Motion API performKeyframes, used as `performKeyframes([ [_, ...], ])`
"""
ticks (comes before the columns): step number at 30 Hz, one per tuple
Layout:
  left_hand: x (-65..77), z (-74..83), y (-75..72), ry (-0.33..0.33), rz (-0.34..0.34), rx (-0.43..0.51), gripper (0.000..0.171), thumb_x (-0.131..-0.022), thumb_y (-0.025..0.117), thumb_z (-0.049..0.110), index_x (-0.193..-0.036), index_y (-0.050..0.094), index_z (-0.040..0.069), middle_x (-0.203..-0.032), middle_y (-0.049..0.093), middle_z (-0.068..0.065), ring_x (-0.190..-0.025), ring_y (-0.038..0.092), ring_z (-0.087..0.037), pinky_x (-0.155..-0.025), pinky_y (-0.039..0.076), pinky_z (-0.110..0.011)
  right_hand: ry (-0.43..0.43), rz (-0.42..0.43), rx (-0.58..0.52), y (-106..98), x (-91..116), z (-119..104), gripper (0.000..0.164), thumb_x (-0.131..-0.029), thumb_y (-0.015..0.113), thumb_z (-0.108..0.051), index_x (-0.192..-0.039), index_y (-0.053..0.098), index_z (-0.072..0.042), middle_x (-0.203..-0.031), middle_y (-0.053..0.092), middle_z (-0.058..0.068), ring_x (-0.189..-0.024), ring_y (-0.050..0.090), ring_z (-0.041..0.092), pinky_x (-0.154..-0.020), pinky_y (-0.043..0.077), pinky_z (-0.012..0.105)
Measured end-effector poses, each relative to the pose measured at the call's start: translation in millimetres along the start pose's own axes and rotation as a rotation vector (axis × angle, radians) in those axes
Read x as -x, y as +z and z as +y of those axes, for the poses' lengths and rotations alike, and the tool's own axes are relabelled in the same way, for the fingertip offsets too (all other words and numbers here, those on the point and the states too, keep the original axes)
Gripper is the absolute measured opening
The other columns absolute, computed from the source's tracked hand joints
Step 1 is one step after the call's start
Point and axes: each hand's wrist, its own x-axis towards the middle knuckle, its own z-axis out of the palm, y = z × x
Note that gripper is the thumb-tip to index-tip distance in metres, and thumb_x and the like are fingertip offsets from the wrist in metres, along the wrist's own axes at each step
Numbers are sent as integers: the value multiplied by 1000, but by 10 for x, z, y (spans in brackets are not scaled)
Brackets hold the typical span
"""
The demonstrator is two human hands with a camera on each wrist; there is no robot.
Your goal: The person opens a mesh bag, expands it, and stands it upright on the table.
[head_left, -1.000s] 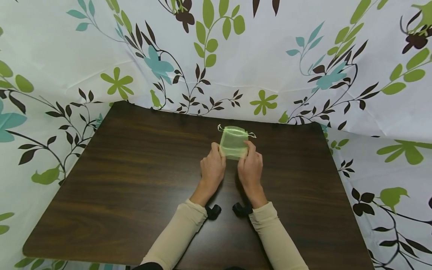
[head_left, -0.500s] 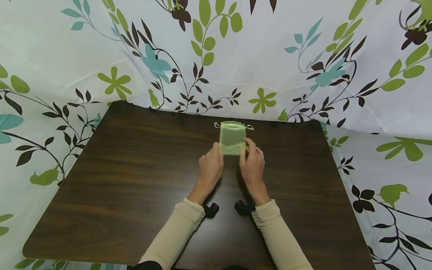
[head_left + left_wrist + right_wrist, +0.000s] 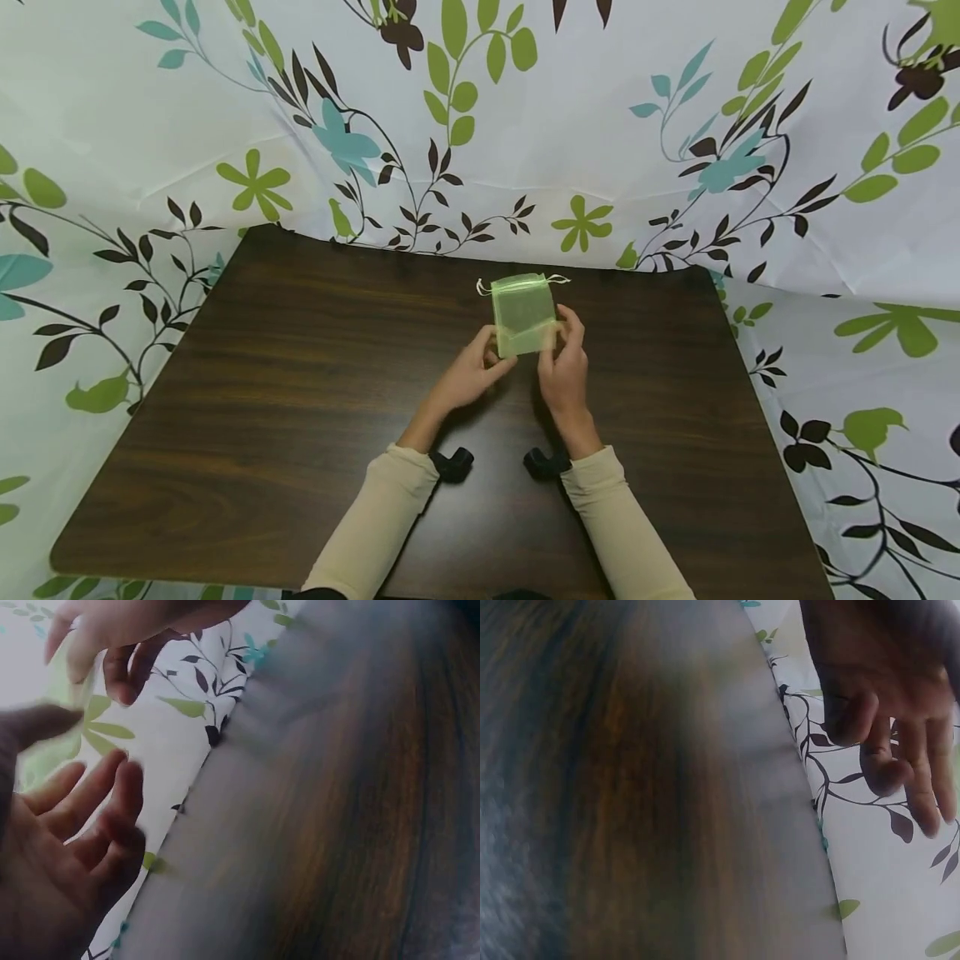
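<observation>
A sheer light-green drawstring pouch [image 3: 525,315] is held up over the far middle of the table, its two looped cords at the top corners. My right hand [image 3: 564,367] pinches its lower right side between thumb and fingers. Beside the lower left corner is my left hand [image 3: 468,371], thumb reaching toward the pouch's bottom edge. In the left wrist view, the left hand's thumb and fingers [image 3: 112,787] stand apart, with the blurred pouch [image 3: 56,757] beyond them. A hand at upper right of the right wrist view has loosely bent fingers; which hand is unclear.
A dark wood-grain table [image 3: 300,400] lies under both arms. Behind it hangs a white cloth [image 3: 570,133] printed with leaves and flowers, meeting the table's far edge. Black wrist mounts [image 3: 453,465] sit on the inner wrists.
The left hand has turned from gripping the pouch's left side to a looser pose with thumb extended near the bottom corner. The pouch has tilted slightly; the right hand keeps its pinch.
</observation>
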Motion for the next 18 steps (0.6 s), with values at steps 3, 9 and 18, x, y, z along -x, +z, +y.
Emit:
performKeyframes([
  [3,23,23,-16,-2,-37,201,41,-108,56,19,-145,45,7,-121,66,-30,-91,64,-49,-65,54,-37,-7,9,-62,0,-14,3,41,-109,51,-10,-149,41,-4,-103,71,19,-76,67,25,-62,48,26],
  [9,13,131,-30,34,64,371,42,-114,39,26,-140,56,-2,-128,64,-29,-105,70,-39,-84,59,-52,4,44,-116,2,-11,-6,46,-104,59,-2,-147,43,-2,-104,72,21,-85,71,29,-75,49,20],
  [18,-25,219,-62,-18,249,327,26,-105,64,16,-108,75,-7,-99,78,-21,-77,70,-7,-73,62,-34,41,-61,-81,9,-35,-26,72,-91,79,-4,-152,40,-4,-98,72,18,-92,66,26,-84,54,50],
])
